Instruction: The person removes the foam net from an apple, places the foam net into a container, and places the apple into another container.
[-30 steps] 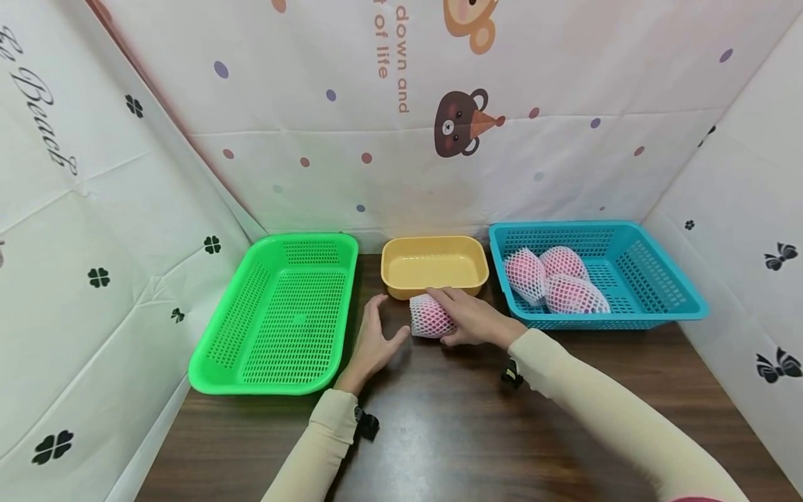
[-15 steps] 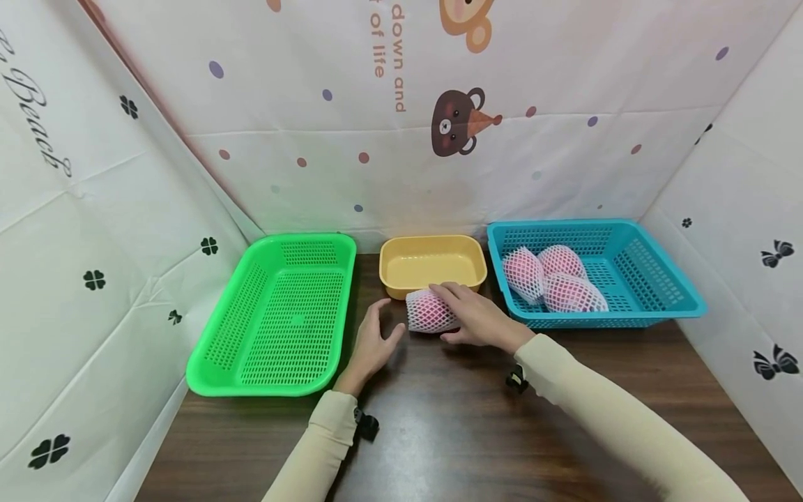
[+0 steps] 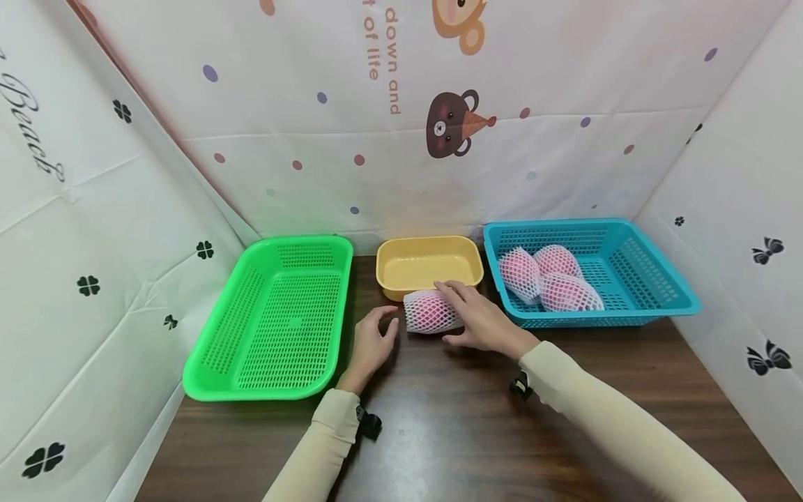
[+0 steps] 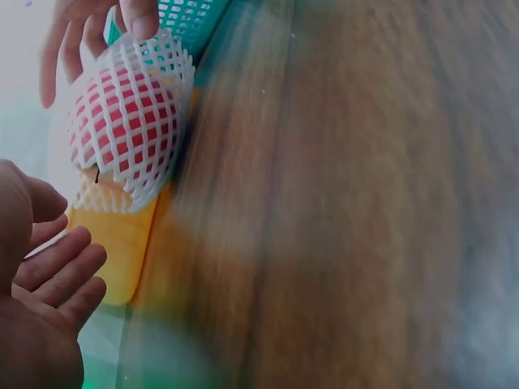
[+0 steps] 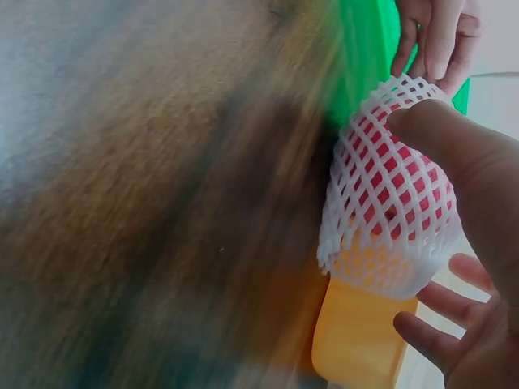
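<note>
A red apple in a white foam net (image 3: 433, 312) lies on its side in front of the yellow tray (image 3: 429, 268). In the left wrist view, the stem shows at the net's near end (image 4: 126, 134). My right hand (image 3: 479, 317) is spread around the apple's right end, thumb and fingers apart on either side. In the right wrist view, that thumb (image 5: 438, 134) overlaps the net while the lower fingers stand off it. My left hand (image 3: 372, 341) is just left of the apple, fingers bent loosely with nothing in them.
A green basket (image 3: 295, 321) stands on the left of the dark wooden table (image 3: 439, 418). At right, a blue basket (image 3: 633, 293) holds three netted fruits (image 3: 567, 291). Printed cloth hangs behind and at both sides.
My right hand has slid a little right along the apple, showing more of the net. My left hand has drawn slightly back, its thumb and fingers closer together. The head view has shifted slightly.
</note>
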`<state>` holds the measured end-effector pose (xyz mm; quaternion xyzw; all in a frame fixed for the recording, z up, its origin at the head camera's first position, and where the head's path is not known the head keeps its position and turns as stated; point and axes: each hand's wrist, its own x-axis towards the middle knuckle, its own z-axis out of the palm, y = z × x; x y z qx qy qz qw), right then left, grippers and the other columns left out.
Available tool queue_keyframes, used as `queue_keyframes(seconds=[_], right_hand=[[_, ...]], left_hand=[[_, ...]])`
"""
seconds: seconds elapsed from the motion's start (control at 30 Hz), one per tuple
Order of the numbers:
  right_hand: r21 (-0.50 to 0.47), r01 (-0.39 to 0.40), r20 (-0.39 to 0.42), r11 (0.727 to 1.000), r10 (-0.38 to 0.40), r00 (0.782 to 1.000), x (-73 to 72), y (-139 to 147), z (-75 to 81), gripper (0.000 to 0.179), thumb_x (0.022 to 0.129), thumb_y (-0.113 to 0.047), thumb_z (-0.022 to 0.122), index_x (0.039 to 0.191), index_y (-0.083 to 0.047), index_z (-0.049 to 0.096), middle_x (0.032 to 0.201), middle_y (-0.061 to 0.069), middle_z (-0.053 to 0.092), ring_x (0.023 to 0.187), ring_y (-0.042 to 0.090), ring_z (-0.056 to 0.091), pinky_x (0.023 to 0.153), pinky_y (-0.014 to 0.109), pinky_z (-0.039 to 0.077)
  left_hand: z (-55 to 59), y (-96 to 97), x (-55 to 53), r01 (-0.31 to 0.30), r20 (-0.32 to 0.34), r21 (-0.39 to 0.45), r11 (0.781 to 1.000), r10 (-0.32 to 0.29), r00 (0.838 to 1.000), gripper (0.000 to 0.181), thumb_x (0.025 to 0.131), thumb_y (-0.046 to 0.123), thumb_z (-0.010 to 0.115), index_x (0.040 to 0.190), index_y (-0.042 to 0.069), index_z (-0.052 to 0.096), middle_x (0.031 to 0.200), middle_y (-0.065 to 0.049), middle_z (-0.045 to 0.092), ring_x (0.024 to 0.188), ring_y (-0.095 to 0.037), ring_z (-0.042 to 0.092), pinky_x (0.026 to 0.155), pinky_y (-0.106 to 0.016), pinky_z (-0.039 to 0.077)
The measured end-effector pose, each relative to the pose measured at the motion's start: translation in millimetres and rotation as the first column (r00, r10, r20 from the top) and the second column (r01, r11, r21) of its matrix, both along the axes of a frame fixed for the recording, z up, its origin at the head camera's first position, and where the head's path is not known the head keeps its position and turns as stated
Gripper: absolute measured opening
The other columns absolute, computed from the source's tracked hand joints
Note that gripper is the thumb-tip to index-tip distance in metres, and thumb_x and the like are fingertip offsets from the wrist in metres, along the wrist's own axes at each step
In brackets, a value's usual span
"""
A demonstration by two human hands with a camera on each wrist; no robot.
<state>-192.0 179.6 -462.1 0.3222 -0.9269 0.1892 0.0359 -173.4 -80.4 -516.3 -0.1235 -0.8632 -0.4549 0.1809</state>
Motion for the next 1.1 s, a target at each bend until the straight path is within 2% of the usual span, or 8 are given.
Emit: queue_keyframes(seconds=[0.17,0.4,0.6,0.87,1.1], right_hand=[[0.003,0.015,-0.025,1.000,-0.015,1.000,2.4,4.7,-5.1,0.110,0.080,-0.036,0.090,0.164,-0.015,0.022,0.158,0.013,0.033,0.139,0.035,0.039,0.111,0.057,0.042],[-0.019,0.029,-0.004,0.999,-0.030,1.000,7.2,9.5,-9.1,0.110,0.081,-0.033,0.089,0.165,-0.016,0.020,0.159,0.013,0.031,0.139,0.035,0.038,0.110,0.058,0.042],[-0.019,0.051,0.007,0.999,-0.051,0.999,8.7,12.5,-10.6,0.109,0.081,-0.033,0.090,0.164,-0.015,0.021,0.159,0.012,0.031,0.137,0.035,0.040,0.110,0.058,0.042],[-0.026,0.064,0.031,0.998,-0.063,0.998,11.8,15.3,-13.0,0.108,0.082,-0.029,0.089,0.164,-0.015,0.020,0.159,0.013,0.031,0.138,0.035,0.039,0.111,0.058,0.041],[-0.034,0.072,0.033,0.997,-0.070,0.997,13.4,17.0,-16.6,0.103,0.084,-0.027,0.087,0.163,-0.010,0.023,0.158,0.014,0.032,0.139,0.035,0.039,0.112,0.056,0.040]], left_hand=[[0.8,4.7,-2.5,-0.004,-0.022,0.002,1.000,0.004,1.000,0.020,0.094,0.009,0.075,0.113,0.004,0.076,0.111,-0.009,0.076,0.109,-0.027,0.071,0.096,-0.045,0.055],[0.1,9.0,-6.3,0.040,-0.013,0.065,0.997,-0.039,0.999,0.024,0.089,0.007,0.080,0.112,0.003,0.077,0.109,-0.010,0.077,0.102,-0.025,0.074,0.090,-0.043,0.058],[1.0,12.0,-7.6,0.111,0.080,0.170,0.979,-0.126,0.989,0.035,0.087,0.002,0.081,0.121,0.001,0.073,0.117,-0.014,0.075,0.107,-0.028,0.073,0.091,-0.041,0.058],[2.5,17.7,-10.7,0.139,0.200,0.235,0.962,-0.188,0.962,0.051,0.085,0.002,0.083,0.133,0.000,0.065,0.132,-0.018,0.067,0.121,-0.031,0.066,0.099,-0.035,0.054],[0.7,22.7,-13.8,0.180,0.206,0.261,0.948,-0.237,0.949,0.056,0.085,0.002,0.083,0.136,-0.003,0.061,0.135,-0.022,0.064,0.124,-0.035,0.063,0.101,-0.040,0.052]])
